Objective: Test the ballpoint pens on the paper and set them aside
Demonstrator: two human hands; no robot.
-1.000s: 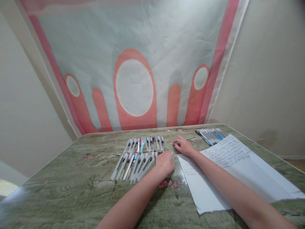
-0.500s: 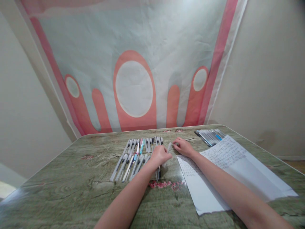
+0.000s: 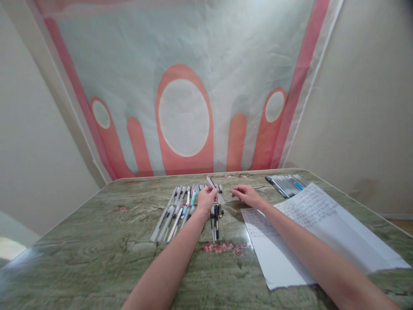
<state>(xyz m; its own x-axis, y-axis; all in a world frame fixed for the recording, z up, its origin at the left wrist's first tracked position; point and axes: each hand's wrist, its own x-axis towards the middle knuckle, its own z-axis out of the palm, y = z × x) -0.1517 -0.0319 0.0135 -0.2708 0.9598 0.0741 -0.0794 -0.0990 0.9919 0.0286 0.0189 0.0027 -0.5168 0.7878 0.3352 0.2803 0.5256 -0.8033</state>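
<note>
My left hand (image 3: pixel 207 199) is closed around a slim clear pen (image 3: pixel 211 181), which tilts up past its fingertips. Under and beside that hand lie two rows of pens, a far row with a pink-and-white pen (image 3: pixel 188 197) and a teal pen (image 3: pixel 193 198), and a near row with a cream pen (image 3: pixel 174 226). Dark pens (image 3: pixel 216 221) lie just right of my left wrist. My right hand (image 3: pixel 247 194) hovers over the table with its fingers loosely bent and apart, and nothing shows in them. My left hand hides part of both rows.
A sheet of handwritten paper (image 3: pixel 300 228) lies under my right forearm. Beyond it, several pens (image 3: pixel 285 184) lie side by side near the far right, one of them blue. The wood-patterned table (image 3: pixel 97 241) ends at a patterned pink-and-grey hanging (image 3: pixel 183 116).
My left hand has moved left and away from my right hand, carrying the clear pen over the far row. The dark pens now show. My right hand has barely shifted.
</note>
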